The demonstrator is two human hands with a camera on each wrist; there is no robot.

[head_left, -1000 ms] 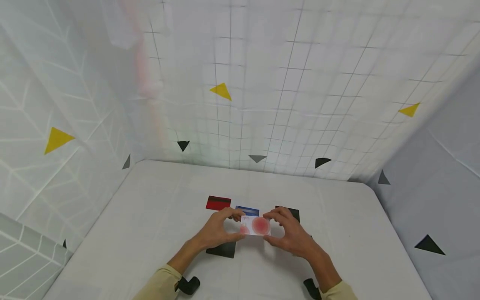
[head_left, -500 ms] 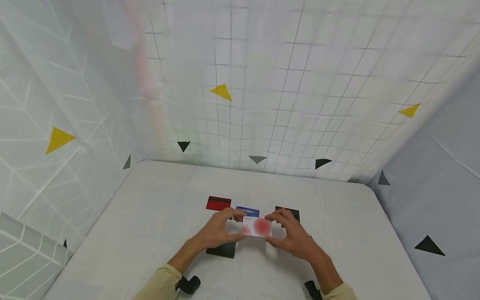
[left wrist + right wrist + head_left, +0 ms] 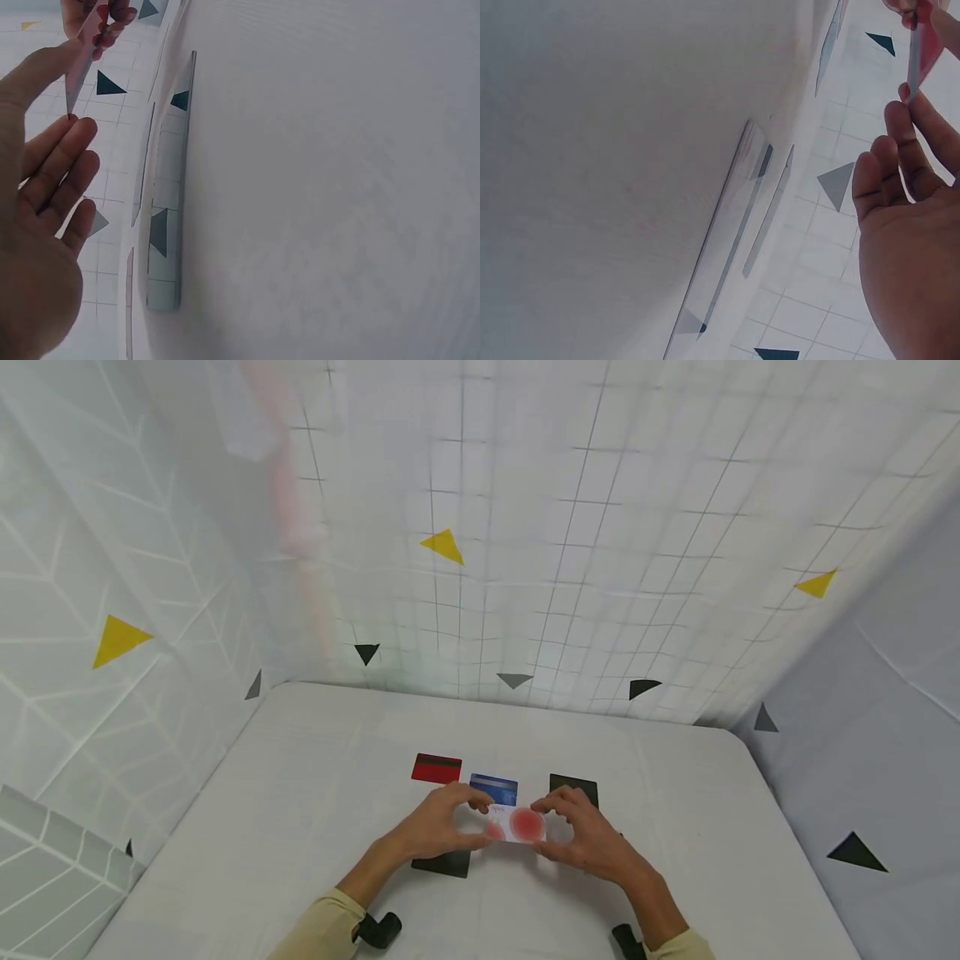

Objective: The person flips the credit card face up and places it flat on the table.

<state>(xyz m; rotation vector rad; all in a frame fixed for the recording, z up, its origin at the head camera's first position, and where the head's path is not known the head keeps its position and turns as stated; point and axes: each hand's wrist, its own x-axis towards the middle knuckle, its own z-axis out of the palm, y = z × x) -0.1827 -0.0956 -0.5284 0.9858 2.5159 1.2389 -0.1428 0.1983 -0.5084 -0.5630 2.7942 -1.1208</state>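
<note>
Between both hands, a white card (image 3: pixel 502 812) with pink-red circles is held up over the table in the head view. My left hand (image 3: pixel 441 824) pinches its left edge between thumb and fingers. At the opposite edge, my right hand (image 3: pixel 592 842) pinches it the same way. From the left wrist, the card (image 3: pixel 88 43) shows nearly edge-on between thumb and index finger, the other fingers loosely bent. The right wrist view also has the card (image 3: pixel 927 56) at a steep angle. Just beyond the hands lies a blue card (image 3: pixel 495 787), its near edge close behind the fingers.
On the white table (image 3: pixel 337 735) lie a red card (image 3: pixel 437 768) with a dark stripe, a black card (image 3: pixel 573 787) behind the right hand, and another black card (image 3: pixel 444 864) partly under the left hand. White patterned sheets (image 3: pixel 517 527) enclose the table's back and sides.
Both hands and the white card have shifted slightly toward the person and a little right. More of the blue card shows now. The cards on the table stay put.
</note>
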